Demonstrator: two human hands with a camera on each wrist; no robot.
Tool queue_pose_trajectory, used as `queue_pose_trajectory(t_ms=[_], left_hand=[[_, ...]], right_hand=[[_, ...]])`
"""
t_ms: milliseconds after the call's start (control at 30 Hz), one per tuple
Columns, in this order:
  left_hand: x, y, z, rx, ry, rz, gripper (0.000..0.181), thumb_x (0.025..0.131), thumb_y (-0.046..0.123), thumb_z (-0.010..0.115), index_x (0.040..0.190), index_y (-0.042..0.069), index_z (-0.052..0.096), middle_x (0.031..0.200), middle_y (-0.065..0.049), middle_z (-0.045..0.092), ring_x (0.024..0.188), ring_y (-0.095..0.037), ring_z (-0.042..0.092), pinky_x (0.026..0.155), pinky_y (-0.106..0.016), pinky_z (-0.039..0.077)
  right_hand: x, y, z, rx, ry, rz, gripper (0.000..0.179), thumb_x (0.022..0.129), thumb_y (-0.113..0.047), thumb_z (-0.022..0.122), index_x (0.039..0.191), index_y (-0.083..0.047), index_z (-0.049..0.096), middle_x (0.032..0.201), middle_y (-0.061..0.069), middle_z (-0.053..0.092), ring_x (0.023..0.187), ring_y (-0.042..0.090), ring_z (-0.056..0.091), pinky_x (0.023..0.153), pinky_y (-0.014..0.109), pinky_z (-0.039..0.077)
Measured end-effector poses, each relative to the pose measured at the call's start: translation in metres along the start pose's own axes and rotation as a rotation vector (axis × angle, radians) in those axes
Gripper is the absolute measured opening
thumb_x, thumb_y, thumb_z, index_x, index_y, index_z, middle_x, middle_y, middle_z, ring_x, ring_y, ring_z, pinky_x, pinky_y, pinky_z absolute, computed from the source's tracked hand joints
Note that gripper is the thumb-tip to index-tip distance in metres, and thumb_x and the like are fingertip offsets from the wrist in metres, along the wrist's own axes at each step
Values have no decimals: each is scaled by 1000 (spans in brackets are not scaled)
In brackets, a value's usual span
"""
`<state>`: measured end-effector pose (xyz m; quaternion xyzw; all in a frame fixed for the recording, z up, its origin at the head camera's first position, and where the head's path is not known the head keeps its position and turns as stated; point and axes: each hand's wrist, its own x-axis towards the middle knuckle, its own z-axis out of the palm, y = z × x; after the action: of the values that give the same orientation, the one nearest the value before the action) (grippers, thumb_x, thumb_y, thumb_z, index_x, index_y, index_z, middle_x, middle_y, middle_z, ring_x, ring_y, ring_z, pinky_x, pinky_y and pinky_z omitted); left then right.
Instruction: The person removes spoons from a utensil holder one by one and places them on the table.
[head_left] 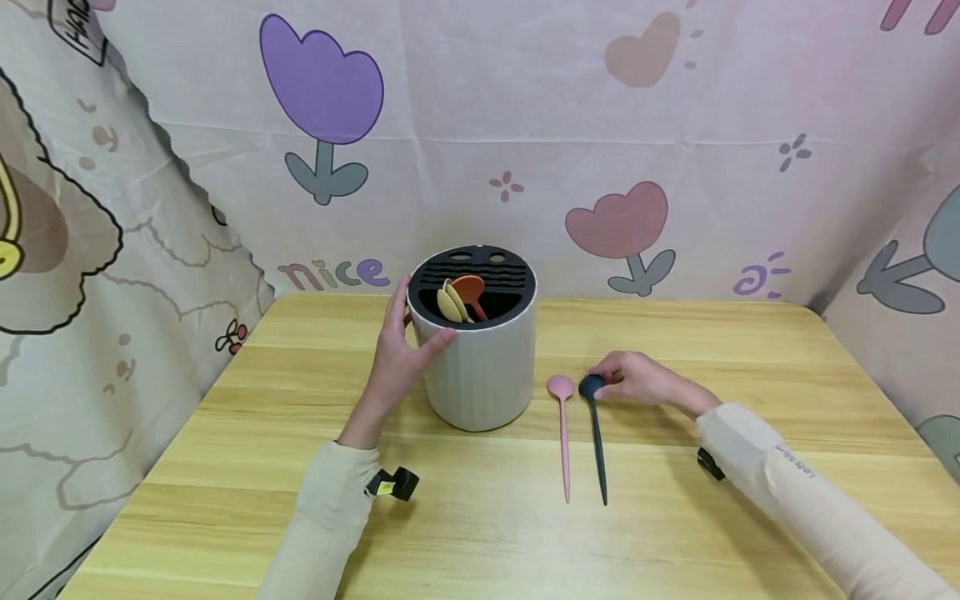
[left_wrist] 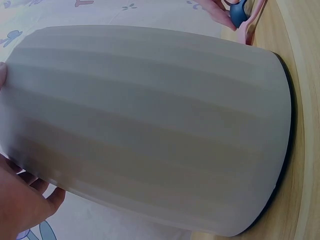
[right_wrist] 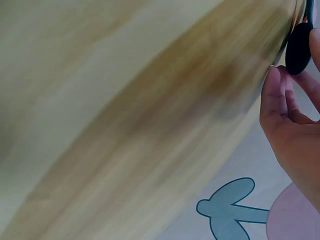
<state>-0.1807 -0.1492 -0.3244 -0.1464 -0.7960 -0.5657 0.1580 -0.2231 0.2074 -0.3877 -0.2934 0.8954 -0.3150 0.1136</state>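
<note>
A light grey ribbed utensil holder (head_left: 480, 375) stands upright on the table, with a slotted black top (head_left: 510, 275). My left hand (head_left: 397, 358) grips its upper left side, thumb across the front and fingers round the back. Cream spoons (head_left: 450, 304) and an orange spoon (head_left: 470, 290) stand in its large opening, their lower ends hidden. To the right, my right hand (head_left: 637, 379) pinches the bowl of a dark blue spoon (head_left: 597, 442), whose handle points toward me. Beside it lies a pink spoon (head_left: 564, 433). In the right wrist view the dark spoon (right_wrist: 298, 49) shows between thumb and fingers.
The wooden table (head_left: 480, 533) runs back to a printed cloth (head_left: 465, 100) that hangs behind it. More cloth (head_left: 90, 375) hangs along the left side. A small black camera (head_left: 393, 483) is strapped at the left wrist.
</note>
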Motion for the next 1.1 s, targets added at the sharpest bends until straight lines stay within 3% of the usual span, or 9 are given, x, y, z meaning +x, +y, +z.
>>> queue_pose_trajectory(t_ms=[500,667,933,1100], left_hand=[[0,-1,0,3,4,-3,122,69,81,60,155,7,15,159,-9,16,143,-23,19,114,-49,21],[0,-1,-1,-1,10,5,122,70,80,60,155,6,14,159,-9,16,143,-23,19,114,-49,21],[-1,-2,0,6,6,-3,121,70,81,59,155,8,14,159,-9,16,143,-23,19,114,-48,21],[0,-1,0,15,12,-7,123,68,83,58,155,7,14,159,-9,16,143,-23,19,114,-49,21]], right_hand=[[-4,-1,1,-33,49,-12,38,84,-6,74,116,10,64,104,15,61,91,26,58,79,39,53],[-3,-10,-4,3,112,18,38,89,-9,70,122,8,61,110,19,63,98,31,59,84,45,52],[-7,-46,-13,90,268,36,34,95,-12,63,125,3,62,115,19,65,103,29,60,86,48,51],[-11,-80,-25,123,356,11,30,96,-15,62,122,0,65,120,14,65,105,27,62,85,37,53]])
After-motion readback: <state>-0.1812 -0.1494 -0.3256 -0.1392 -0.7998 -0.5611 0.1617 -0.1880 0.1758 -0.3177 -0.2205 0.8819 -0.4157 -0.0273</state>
